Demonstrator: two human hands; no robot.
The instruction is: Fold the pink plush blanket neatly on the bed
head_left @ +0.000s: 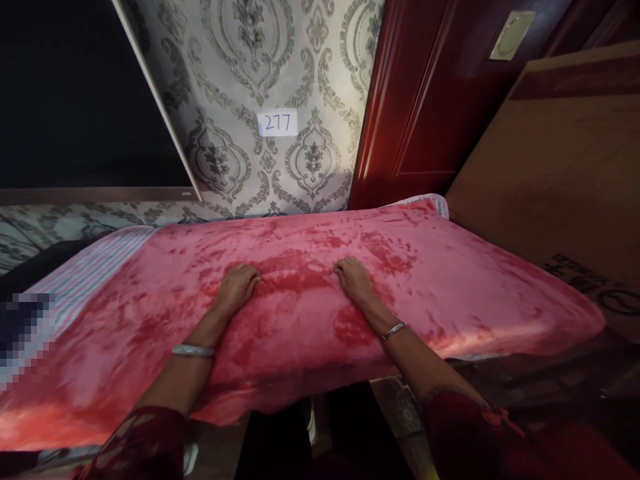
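A pink-red plush blanket [300, 333] is spread over a long low surface, with darker patches where its pile is brushed the other way. My left hand [238, 288] lies on the middle of it, fingers curled in. To its right, my right hand [353, 280] rests on the plush in much the same way, also closed. Whether either hand pinches the cloth is hidden under the fingers. A pale bangle [193, 350] circles my left wrist, and a thin silver bracelet [395, 330] my right.
Striped cloth [103, 263] shows at the left end. Behind stands a patterned wall [240, 87] with a paper [278, 123] marked 277, beside a dark screen [80, 93]. A red wooden panel [425, 93] and a large cardboard box [565, 167] stand at right.
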